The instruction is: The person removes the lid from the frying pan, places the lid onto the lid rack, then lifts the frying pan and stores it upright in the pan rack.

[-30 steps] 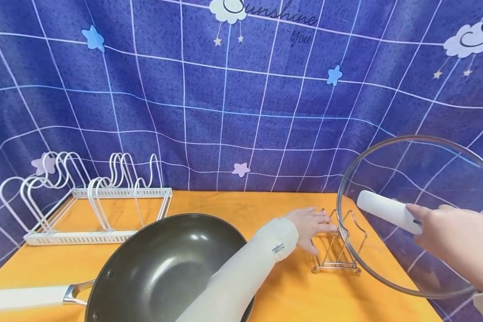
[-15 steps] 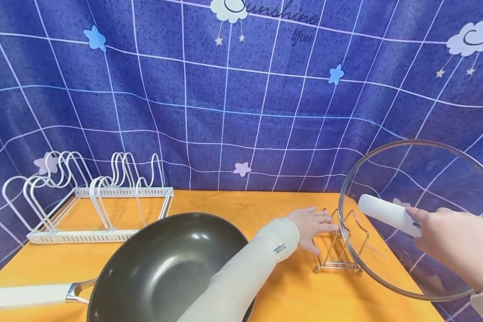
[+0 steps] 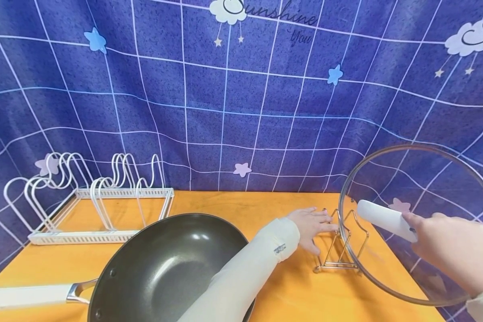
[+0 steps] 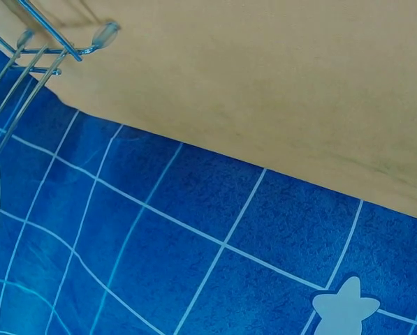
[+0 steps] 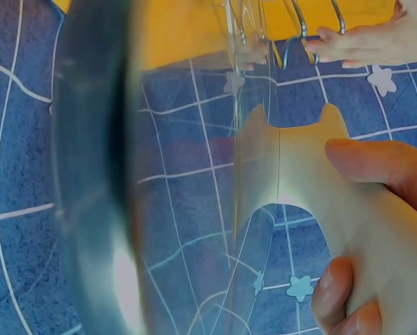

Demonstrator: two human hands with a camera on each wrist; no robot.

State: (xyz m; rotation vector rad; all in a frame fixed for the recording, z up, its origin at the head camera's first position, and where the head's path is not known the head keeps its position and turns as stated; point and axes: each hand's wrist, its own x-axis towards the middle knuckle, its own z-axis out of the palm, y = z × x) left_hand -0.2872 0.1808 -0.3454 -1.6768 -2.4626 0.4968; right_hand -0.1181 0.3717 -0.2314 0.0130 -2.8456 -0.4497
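Observation:
My right hand (image 3: pixel 459 248) grips the white handle (image 3: pixel 382 217) of a large glass lid (image 3: pixel 430 188). The lid stands on edge, its metal-rimmed left side passing between the wires of a small metal lid rack (image 3: pixel 338 266). In the right wrist view, thumb and fingers wrap the arched handle (image 5: pixel 292 167), with the blurred rim (image 5: pixel 89 174) nearer the camera. My left hand (image 3: pixel 311 228) rests its extended fingers at the rack's left side. The left wrist view catches the rack's wires (image 4: pixel 44 52) and a strip of lid rim at its left edge.
A dark wok (image 3: pixel 177 268) with a white handle (image 3: pixel 28 296) occupies the front left of the orange table (image 3: pixel 290 286), partly under my left sleeve. Behind it on the left stands a white wire rack (image 3: pixel 80 237). A blue gridded curtain (image 3: pixel 241 112) hangs behind the table.
My right hand and the lid have come down slightly, with the lid's rim lower at the small rack. My left hand stays in place at the rack.

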